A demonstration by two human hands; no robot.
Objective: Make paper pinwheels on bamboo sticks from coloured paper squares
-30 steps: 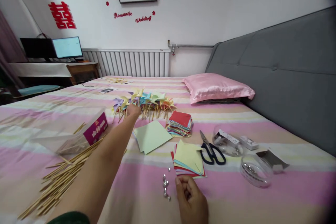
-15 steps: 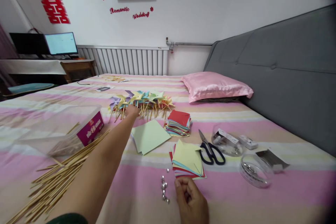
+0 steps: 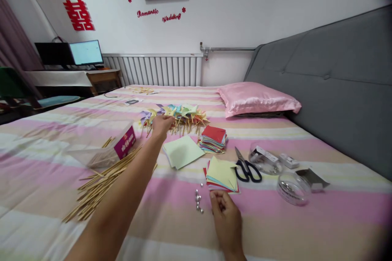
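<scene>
My left hand (image 3: pixel 161 125) is stretched out over a row of paper pinwheels (image 3: pixel 186 111) on thin sticks, at the yellow and purple ones. Its fingers are drawn together, and what they hold, if anything, is hidden. Near the front, my right hand (image 3: pixel 226 216) rests with curled fingers and the thumb against the forefinger; anything in that pinch is too small to make out. It lies just below a fanned stack of coloured paper (image 3: pixel 222 171). Several small silvery beads (image 3: pixel 198 202) are to its left. Pale green paper sheets (image 3: pixel 183 151) lie between my arms.
Wooden sticks (image 3: pixel 104 183) are heaped beside a clear plastic box (image 3: pixel 92 147) on the left. Red-topped square papers (image 3: pixel 213 134), black-handled scissors (image 3: pixel 246 169), a round clear container (image 3: pixel 294 189) and a clear tub (image 3: pixel 265 161) lie rightward. A pink pillow (image 3: pixel 257 100) sits behind.
My left hand has lifted slightly and moved right over the pinwheels. My right hand stays pinched by the paper stack. The whole view has shifted a little.
</scene>
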